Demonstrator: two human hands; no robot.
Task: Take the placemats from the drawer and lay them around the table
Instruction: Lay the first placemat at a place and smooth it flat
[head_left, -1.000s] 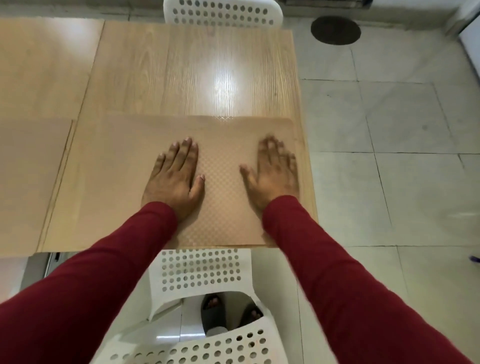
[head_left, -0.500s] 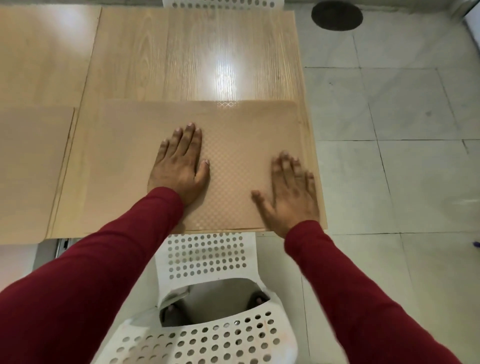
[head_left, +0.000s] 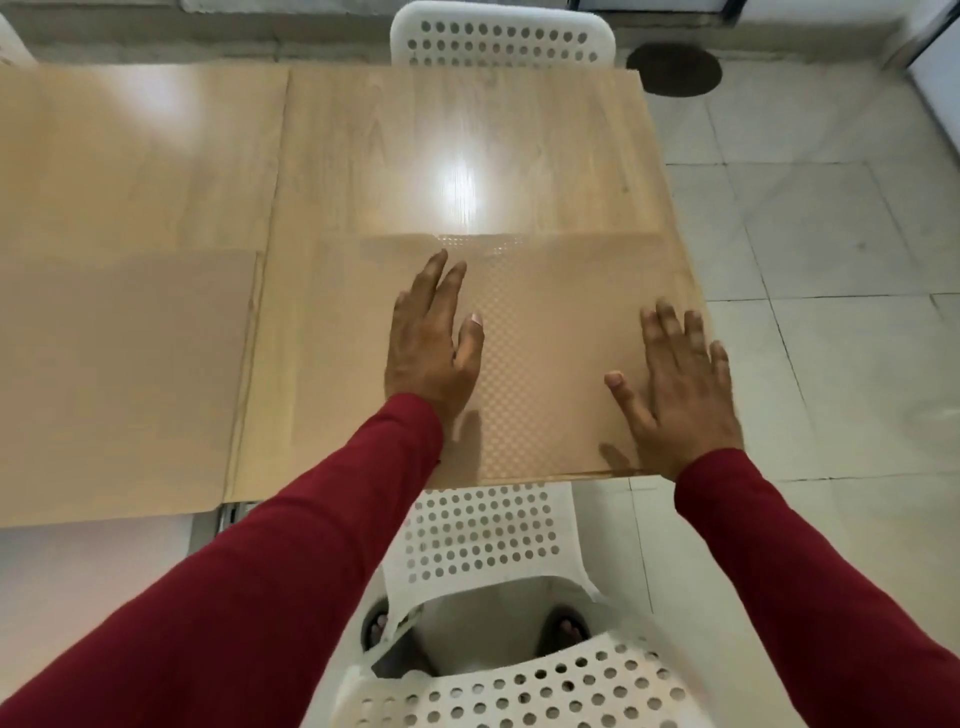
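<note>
From the head view, I have both hands flat on the mat (head_left: 545, 332), a thin, pale sheet with a fine dotted weave that nearly matches the table (head_left: 467, 145). My left hand (head_left: 428, 343) lies open, palm down, fingers together, on the mat's left part; my right hand (head_left: 675, 384) is open too, fingers spread, pressing near the mat's right edge, close to the table's corner. Neither grips anything.

The mat sits under my palms, its near edge along the table's front edge, its far edge just beyond my left fingertips. A second mat (head_left: 119, 374) lies well to the left of my left hand, across the seam in the tabletop. A white chair (head_left: 478, 530) is tucked below my wrists, and another chair (head_left: 501, 36) stands across the table.

I judge the mat light, flexible and flat-lying, probably a bit grippy from the weave, yet likely to slide on the glossy top under a sideways push. To shift it, I would press down and drag with flat palms; to lift it, I would pinch the near edge where it meets the table's rim, since elsewhere there is nothing to catch.
</note>
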